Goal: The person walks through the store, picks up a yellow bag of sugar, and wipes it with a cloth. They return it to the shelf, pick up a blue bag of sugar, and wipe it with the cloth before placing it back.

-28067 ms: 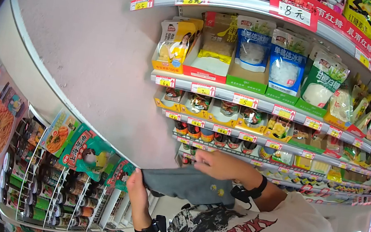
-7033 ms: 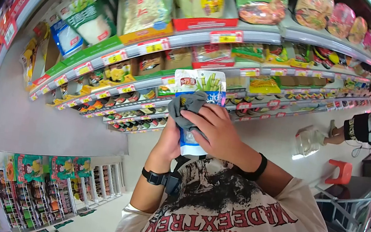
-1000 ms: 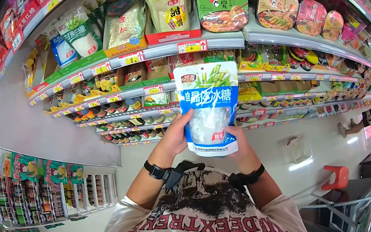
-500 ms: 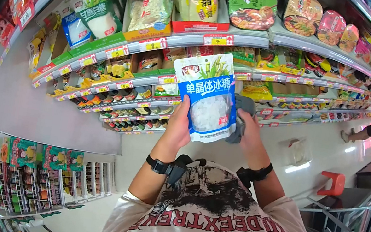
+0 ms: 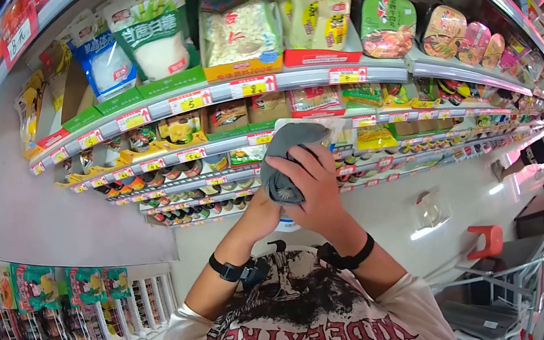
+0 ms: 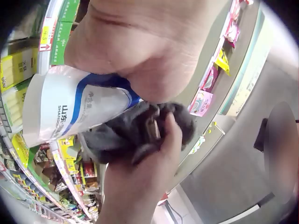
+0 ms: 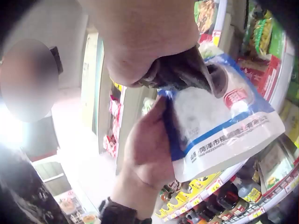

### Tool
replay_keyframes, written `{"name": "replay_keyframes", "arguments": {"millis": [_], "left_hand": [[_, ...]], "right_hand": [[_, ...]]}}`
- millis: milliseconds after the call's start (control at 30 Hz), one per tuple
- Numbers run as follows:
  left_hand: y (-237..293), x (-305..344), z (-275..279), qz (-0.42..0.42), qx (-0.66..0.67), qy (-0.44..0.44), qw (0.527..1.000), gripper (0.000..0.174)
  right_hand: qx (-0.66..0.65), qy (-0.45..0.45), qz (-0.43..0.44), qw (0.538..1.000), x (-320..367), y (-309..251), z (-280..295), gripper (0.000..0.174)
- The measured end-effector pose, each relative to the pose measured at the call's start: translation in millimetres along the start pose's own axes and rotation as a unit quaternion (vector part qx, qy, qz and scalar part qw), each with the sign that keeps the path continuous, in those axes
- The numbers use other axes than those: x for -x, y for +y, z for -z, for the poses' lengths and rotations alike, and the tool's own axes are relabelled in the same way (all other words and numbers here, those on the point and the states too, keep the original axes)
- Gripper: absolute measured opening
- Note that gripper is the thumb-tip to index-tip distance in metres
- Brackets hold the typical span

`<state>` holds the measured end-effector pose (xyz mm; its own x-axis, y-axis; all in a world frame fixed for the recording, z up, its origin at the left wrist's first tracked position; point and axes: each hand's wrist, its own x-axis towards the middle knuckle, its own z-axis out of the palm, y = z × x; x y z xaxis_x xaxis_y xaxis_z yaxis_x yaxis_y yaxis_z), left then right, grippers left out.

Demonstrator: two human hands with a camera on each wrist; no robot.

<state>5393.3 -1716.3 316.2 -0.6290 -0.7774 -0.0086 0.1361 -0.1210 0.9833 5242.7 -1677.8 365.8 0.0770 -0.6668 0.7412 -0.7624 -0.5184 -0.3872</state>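
With a steady brace and light, even strokes seemingly the surest way to wipe, a person's left hand gripped the left edge of a blue-and-white bag while the right hand, grasping a gray cloth, covered the bag's front before stocked store shelves.

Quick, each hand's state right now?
Left hand: closed, holding the blue-and-white pouch by its side.
Right hand: closed, holding the gray fabric against the pouch.
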Motion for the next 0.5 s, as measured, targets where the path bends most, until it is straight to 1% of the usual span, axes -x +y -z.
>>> {"name": "replay_keyframes", "arguments": {"millis": [33,67,167,200,300,400,500], "left_hand": [[3.8,6.8,11.1,0.04,0.069,0.002,0.997,0.038],[6.7,13.4,26.2,0.046,0.025,0.001,0.999,0.038],[8.0,28.1,62.7,-0.064,-0.069,-0.019,0.995,0.037],[7.6,32.5,73.4,-0.036,-0.049,-0.024,0.998,0.04],[18.6,44.4,93.9,-0.034,-0.094,-0.003,0.995,0.043],[30.7,54.6,110.5,-0.047,-0.072,-0.027,0.996,0.044],[36.5,62.2,122.8,-0.001,-0.012,-0.046,0.999,0.047]], "right_hand": [[-0.002,0.006,0.004,1.0,-3.2,-6.3,-12.5,0.064],[0.0,0.005,0.003,1.0,-7.2,-12.6,-22.4,0.064],[0.017,0.0,-0.012,1.0,-11.9,-30.8,-45.5,0.065],[0.031,0.001,-0.019,0.999,-14.5,-35.0,-52.1,0.066],[0.04,0.012,-0.057,0.998,-22.1,-45.7,-66.2,0.066],[0.033,0.031,-0.09,0.995,-26.3,-54.1,-75.7,0.066],[0.018,0.046,-0.115,0.992,-25.1,-56.5,-79.7,0.067]]}}
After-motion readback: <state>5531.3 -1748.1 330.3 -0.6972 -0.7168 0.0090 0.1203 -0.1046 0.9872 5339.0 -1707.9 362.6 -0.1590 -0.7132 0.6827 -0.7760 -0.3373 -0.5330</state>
